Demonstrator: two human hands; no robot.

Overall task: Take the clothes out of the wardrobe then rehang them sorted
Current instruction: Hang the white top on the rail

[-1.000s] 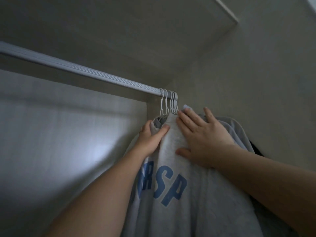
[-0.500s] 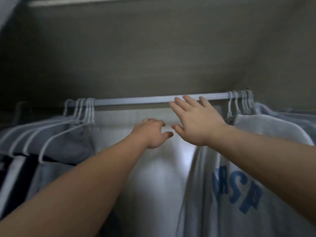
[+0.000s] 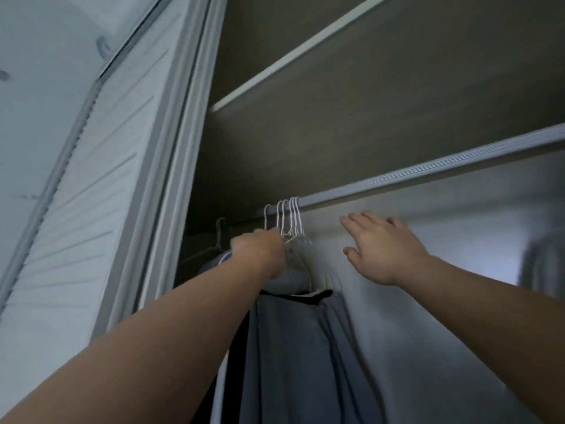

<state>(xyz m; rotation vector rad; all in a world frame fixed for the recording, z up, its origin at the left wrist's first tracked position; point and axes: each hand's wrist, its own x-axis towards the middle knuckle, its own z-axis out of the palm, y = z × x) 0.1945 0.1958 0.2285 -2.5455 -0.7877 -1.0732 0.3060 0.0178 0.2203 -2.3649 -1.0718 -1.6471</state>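
A: Left hand (image 3: 260, 252)?
B: Center frame, at the necks of the white hangers (image 3: 289, 220) bunched on the rail (image 3: 428, 174). Fingers hidden behind the hand, can't tell the grip.
A: Right hand (image 3: 383, 249)?
B: Right of center, just under the rail, fingers straight and spread, holding nothing.
A: Clothes?
B: Grey garment (image 3: 293, 347), dark trim on top, hangs lower center under the left hand.

Two bare forearms (image 3: 153, 347) up in shot.
Left hand (image 3: 260, 252) and right hand (image 3: 385, 249) bare too, skin running to the frame edge.
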